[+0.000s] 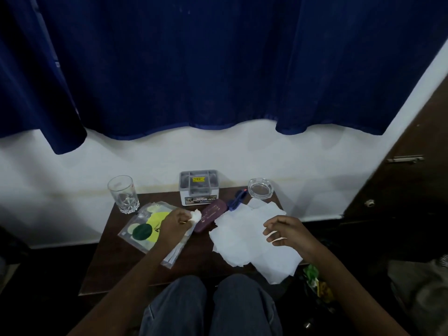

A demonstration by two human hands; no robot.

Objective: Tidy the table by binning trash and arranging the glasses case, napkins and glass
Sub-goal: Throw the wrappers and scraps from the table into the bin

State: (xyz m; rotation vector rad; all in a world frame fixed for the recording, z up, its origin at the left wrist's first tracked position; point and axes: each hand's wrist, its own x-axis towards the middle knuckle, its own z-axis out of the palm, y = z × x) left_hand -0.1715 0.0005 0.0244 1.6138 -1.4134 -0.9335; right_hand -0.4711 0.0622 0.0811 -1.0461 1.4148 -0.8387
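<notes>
My left hand (175,223) pinches a small crumpled white tissue (196,215) above a clear plastic wrapper with yellow and green print (145,229). Just right of it lies the maroon glasses case (211,214). My right hand (283,230) hovers with loosely curled fingers over a spread pile of white napkins (247,241) and holds nothing. A drinking glass (123,194) stands upright at the table's far left corner.
A white organiser box (199,187) stands at the back of the dark wooden table (114,263). A glass ashtray (260,188) and a blue pen (236,200) lie at the back right. A dark bag with colourful trash (315,282) sits on the floor at right.
</notes>
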